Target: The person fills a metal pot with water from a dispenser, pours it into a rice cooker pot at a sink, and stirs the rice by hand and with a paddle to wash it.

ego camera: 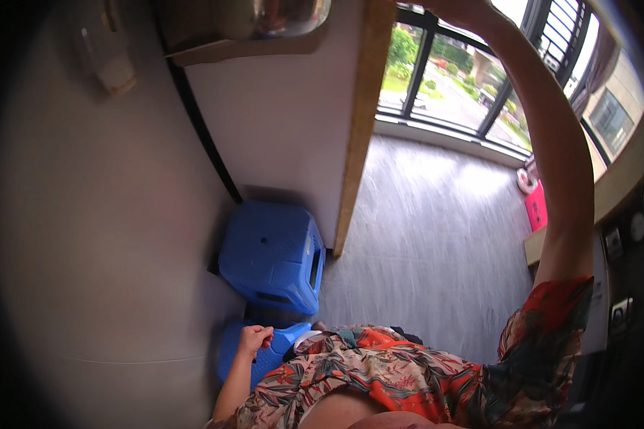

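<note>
My left hand (255, 340) hangs low by my side, fingers curled in, with nothing visible in it. Below it in the picture is a blue plastic stool (272, 360), and another blue plastic stool (265, 236) stands just ahead, against the wall. My right arm reaches far up and forward. Only part of my right hand (459, 12) shows at the top edge; its fingers are cut off, so what it touches or holds is hidden.
A wood-trimmed wall end (362, 139) stands beside the grey floor (429, 236). Top left, a shiny metal vessel (295, 16) sits above a brown ledge (247, 52). Dark-framed windows (456, 80) lie ahead. A pink box (536, 206) is at right, near wall sockets (614, 241).
</note>
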